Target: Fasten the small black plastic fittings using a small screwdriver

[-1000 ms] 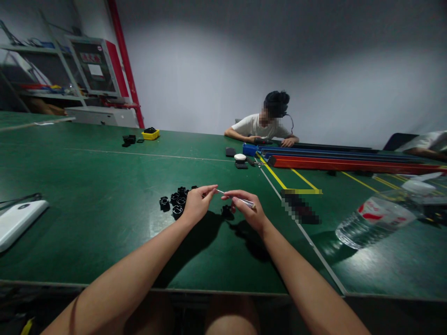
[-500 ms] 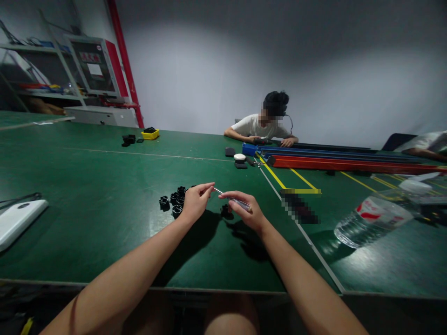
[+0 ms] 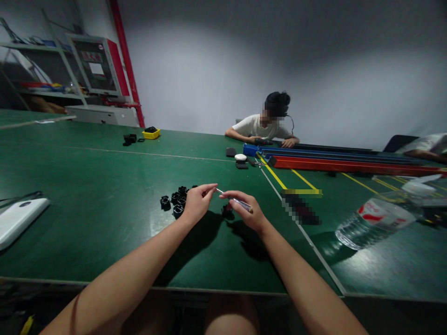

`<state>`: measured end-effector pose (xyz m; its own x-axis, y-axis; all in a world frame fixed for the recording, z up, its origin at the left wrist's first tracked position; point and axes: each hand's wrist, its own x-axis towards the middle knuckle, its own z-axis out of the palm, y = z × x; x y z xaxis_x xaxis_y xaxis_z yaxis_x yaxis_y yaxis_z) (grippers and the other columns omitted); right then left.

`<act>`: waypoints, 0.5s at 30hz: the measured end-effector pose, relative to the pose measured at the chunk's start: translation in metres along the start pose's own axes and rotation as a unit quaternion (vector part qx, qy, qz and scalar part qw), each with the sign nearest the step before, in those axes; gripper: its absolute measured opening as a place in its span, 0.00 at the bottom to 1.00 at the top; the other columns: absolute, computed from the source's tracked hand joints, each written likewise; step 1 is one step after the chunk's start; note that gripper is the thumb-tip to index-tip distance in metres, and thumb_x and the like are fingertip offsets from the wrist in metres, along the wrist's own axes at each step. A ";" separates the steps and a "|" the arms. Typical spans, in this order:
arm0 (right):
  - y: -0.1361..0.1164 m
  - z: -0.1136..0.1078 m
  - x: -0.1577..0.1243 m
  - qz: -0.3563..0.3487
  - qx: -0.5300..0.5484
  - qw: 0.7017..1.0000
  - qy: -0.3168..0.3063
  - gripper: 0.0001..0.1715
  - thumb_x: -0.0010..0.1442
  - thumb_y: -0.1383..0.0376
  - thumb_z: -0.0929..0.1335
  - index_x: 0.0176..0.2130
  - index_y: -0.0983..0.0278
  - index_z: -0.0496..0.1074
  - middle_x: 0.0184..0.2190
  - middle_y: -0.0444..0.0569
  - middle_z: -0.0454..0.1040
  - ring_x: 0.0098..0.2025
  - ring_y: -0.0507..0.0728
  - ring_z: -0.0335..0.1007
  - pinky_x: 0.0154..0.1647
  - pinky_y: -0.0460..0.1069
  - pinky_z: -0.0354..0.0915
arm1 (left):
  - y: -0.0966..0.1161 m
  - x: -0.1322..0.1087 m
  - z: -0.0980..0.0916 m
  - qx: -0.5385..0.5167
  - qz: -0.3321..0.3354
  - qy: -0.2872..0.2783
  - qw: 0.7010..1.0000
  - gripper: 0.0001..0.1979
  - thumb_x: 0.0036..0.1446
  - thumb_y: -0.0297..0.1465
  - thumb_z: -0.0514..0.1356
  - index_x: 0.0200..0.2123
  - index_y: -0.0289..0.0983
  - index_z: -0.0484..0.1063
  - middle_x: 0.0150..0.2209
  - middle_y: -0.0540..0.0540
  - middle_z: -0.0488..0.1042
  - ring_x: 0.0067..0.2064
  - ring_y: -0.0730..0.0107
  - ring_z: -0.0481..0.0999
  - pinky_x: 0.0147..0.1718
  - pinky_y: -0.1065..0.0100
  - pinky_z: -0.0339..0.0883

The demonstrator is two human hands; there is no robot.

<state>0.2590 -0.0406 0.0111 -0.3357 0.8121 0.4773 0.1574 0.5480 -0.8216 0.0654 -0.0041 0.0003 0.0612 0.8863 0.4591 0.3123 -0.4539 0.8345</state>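
Note:
My right hand (image 3: 248,211) is closed around the clear handle of a screwdriver (image 3: 240,203), and its thin metal shaft points left. At the tip of that shaft, the thumb and fingers of my left hand (image 3: 199,203) are pinched together. Whatever they hold is too small to make out. Several small black plastic parts (image 3: 178,211) with ring-like openings lie just left of my left hand, some of them hidden behind it. Another black part (image 3: 227,212) rests on the green table (image 3: 115,223) below the screwdriver, partly covered by my right hand.
A water bottle (image 3: 375,221) stands at the right; a white device (image 3: 23,221) lies far left. Toward the back are a yellow bin (image 3: 151,134), a blue bin (image 3: 250,149) and long red and blue bars (image 3: 335,164). Across the table sits a person (image 3: 260,125).

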 end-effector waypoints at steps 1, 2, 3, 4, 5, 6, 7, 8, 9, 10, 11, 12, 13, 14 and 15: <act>0.001 0.000 0.000 0.002 0.009 1.000 0.001 0.19 0.63 0.58 0.66 0.50 0.63 0.75 0.45 0.53 0.80 0.33 0.54 0.74 0.36 0.50 0.70 | 0.000 0.000 0.000 -0.001 0.000 -0.001 1.000 0.15 0.60 0.34 0.59 0.46 0.35 0.81 0.34 0.44 0.82 0.29 0.68 0.75 0.30 0.68 0.67; 0.001 0.000 0.000 0.004 0.016 1.000 0.003 0.19 0.63 0.58 0.66 0.51 0.63 0.75 0.45 0.53 0.80 0.33 0.54 0.74 0.36 0.50 0.71 | -0.001 0.000 0.000 -0.001 0.000 -0.003 1.000 0.15 0.60 0.35 0.59 0.46 0.35 0.81 0.34 0.44 0.82 0.29 0.68 0.75 0.30 0.68 0.67; 0.001 0.000 0.000 0.006 0.020 1.000 0.005 0.20 0.64 0.57 0.66 0.51 0.63 0.75 0.44 0.53 0.80 0.33 0.54 0.75 0.36 0.50 0.71 | -0.001 0.000 0.000 0.000 -0.001 -0.004 1.000 0.15 0.60 0.35 0.60 0.46 0.35 0.81 0.34 0.44 0.82 0.29 0.68 0.75 0.30 0.68 0.67; 0.000 0.001 0.000 0.006 0.022 1.000 0.007 0.20 0.64 0.57 0.66 0.52 0.63 0.75 0.44 0.53 0.80 0.33 0.54 0.75 0.36 0.50 0.71 | -0.001 0.001 0.000 0.001 -0.003 -0.005 1.000 0.15 0.60 0.35 0.60 0.45 0.35 0.81 0.34 0.44 0.82 0.29 0.68 0.75 0.30 0.68 0.67; 0.000 0.001 0.000 0.006 0.021 1.000 0.009 0.21 0.64 0.57 0.65 0.51 0.63 0.75 0.44 0.53 0.80 0.33 0.54 0.75 0.36 0.50 0.71 | -0.002 0.001 0.000 0.001 -0.007 -0.005 1.000 0.15 0.60 0.36 0.60 0.45 0.35 0.81 0.34 0.44 0.82 0.29 0.67 0.75 0.30 0.68 0.68; 0.000 0.001 0.000 0.006 0.020 1.000 0.009 0.21 0.64 0.57 0.65 0.51 0.63 0.75 0.44 0.53 0.81 0.33 0.54 0.75 0.36 0.50 0.71 | -0.002 0.001 0.000 0.000 -0.011 -0.005 1.000 0.15 0.60 0.36 0.60 0.46 0.35 0.81 0.34 0.44 0.82 0.29 0.67 0.75 0.31 0.68 0.68; -0.001 0.001 0.000 0.005 0.018 1.000 0.009 0.20 0.64 0.57 0.65 0.51 0.63 0.75 0.44 0.53 0.81 0.32 0.54 0.75 0.36 0.50 0.71 | -0.002 0.001 0.000 -0.002 -0.015 -0.005 1.000 0.16 0.60 0.36 0.60 0.46 0.35 0.81 0.34 0.44 0.82 0.29 0.67 0.75 0.31 0.68 0.68; -0.001 0.001 0.000 0.004 0.018 1.000 0.009 0.20 0.64 0.57 0.65 0.51 0.63 0.75 0.43 0.53 0.81 0.32 0.54 0.75 0.35 0.50 0.71 | -0.002 0.001 0.000 -0.006 -0.020 -0.004 1.000 0.16 0.60 0.36 0.61 0.46 0.35 0.81 0.34 0.44 0.82 0.29 0.67 0.76 0.31 0.68 0.68; -0.001 0.001 0.000 0.003 0.019 1.000 0.010 0.20 0.64 0.57 0.65 0.50 0.63 0.76 0.43 0.53 0.81 0.32 0.54 0.74 0.35 0.50 0.71 | -0.002 0.002 0.000 -0.010 -0.025 -0.003 1.000 0.16 0.59 0.36 0.61 0.46 0.35 0.81 0.34 0.44 0.83 0.29 0.67 0.76 0.31 0.68 0.68; -0.001 0.001 0.000 0.002 0.020 1.000 0.010 0.19 0.64 0.57 0.66 0.50 0.63 0.76 0.43 0.53 0.81 0.32 0.54 0.74 0.35 0.50 0.71 | -0.002 0.002 0.000 -0.013 -0.029 -0.002 0.999 0.16 0.59 0.36 0.61 0.46 0.35 0.81 0.34 0.44 0.83 0.29 0.67 0.76 0.31 0.68 0.68; -0.001 0.001 0.000 0.002 0.020 1.000 0.011 0.19 0.63 0.58 0.66 0.50 0.63 0.76 0.43 0.53 0.81 0.32 0.54 0.74 0.35 0.50 0.71 | -0.002 0.002 0.000 -0.016 -0.034 -0.001 0.999 0.15 0.59 0.36 0.62 0.45 0.35 0.81 0.34 0.44 0.83 0.30 0.67 0.76 0.31 0.68 0.68; -0.001 0.000 0.000 0.002 0.020 1.000 0.011 0.19 0.63 0.58 0.66 0.50 0.63 0.76 0.43 0.53 0.81 0.32 0.54 0.74 0.35 0.49 0.71 | -0.002 0.002 0.000 -0.020 -0.037 0.000 0.999 0.15 0.58 0.36 0.62 0.45 0.35 0.81 0.34 0.44 0.83 0.30 0.67 0.76 0.30 0.68 0.68; -0.001 0.000 0.000 0.002 0.018 1.000 0.011 0.19 0.63 0.58 0.66 0.49 0.63 0.76 0.43 0.53 0.81 0.32 0.54 0.74 0.35 0.49 0.70 | -0.001 0.002 0.000 -0.023 -0.040 0.000 0.999 0.15 0.58 0.35 0.62 0.45 0.35 0.81 0.34 0.44 0.83 0.30 0.67 0.77 0.30 0.68 0.68; -0.001 0.000 0.000 0.002 0.015 1.000 0.011 0.18 0.63 0.58 0.66 0.49 0.63 0.76 0.43 0.53 0.81 0.32 0.54 0.74 0.35 0.49 0.70 | -0.001 0.002 0.000 -0.024 -0.041 0.000 0.999 0.15 0.58 0.35 0.62 0.44 0.35 0.81 0.34 0.43 0.83 0.30 0.67 0.77 0.31 0.68 0.69; -0.001 0.000 0.000 0.002 0.011 1.000 0.011 0.18 0.63 0.59 0.66 0.49 0.63 0.76 0.43 0.53 0.81 0.33 0.54 0.74 0.35 0.49 0.70 | -0.001 0.002 0.001 -0.023 -0.040 -0.001 0.999 0.15 0.58 0.35 0.62 0.44 0.35 0.81 0.34 0.43 0.83 0.30 0.67 0.77 0.31 0.68 0.69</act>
<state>0.2588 -0.0406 0.0119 -0.3138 0.8184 0.4814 0.1370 0.5408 -0.8300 0.0657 -0.0018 0.0001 0.0393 0.9200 0.3900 0.2720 -0.3854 0.8817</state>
